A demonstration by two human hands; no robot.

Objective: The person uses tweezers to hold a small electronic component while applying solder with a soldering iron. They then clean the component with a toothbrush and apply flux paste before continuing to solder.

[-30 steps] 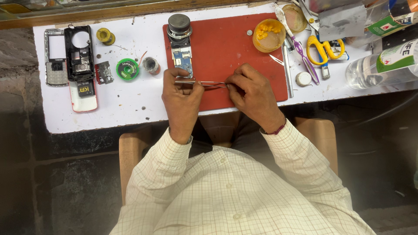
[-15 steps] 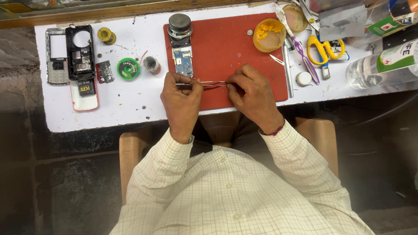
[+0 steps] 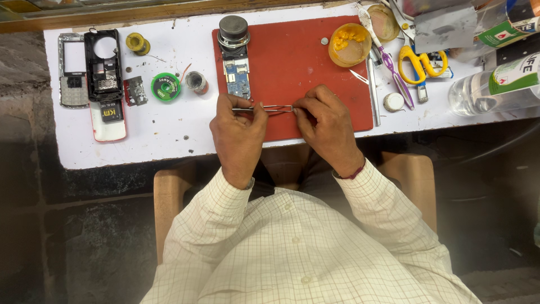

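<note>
Tweezers: thin metal pair, lying level over the near edge of the red mat, held at both ends, just below the circuit board.
Left hand: fingertips pinched on the left end of the tweezers; wrist resting at the bench edge.
Right hand: fingertips pinched on the right end, thumb and forefinger close together.
Grip advice: best kept light and even at both ends, wrists braced on the bench, tips in plain sight; squeezing hard likely to bend or cross the tips.
Circuit board: blue, upright on the mat below a round grey part.
Further out: green solder spool, opened phone shells to the left; orange tub, yellow scissors, clear bottle to the right.
</note>
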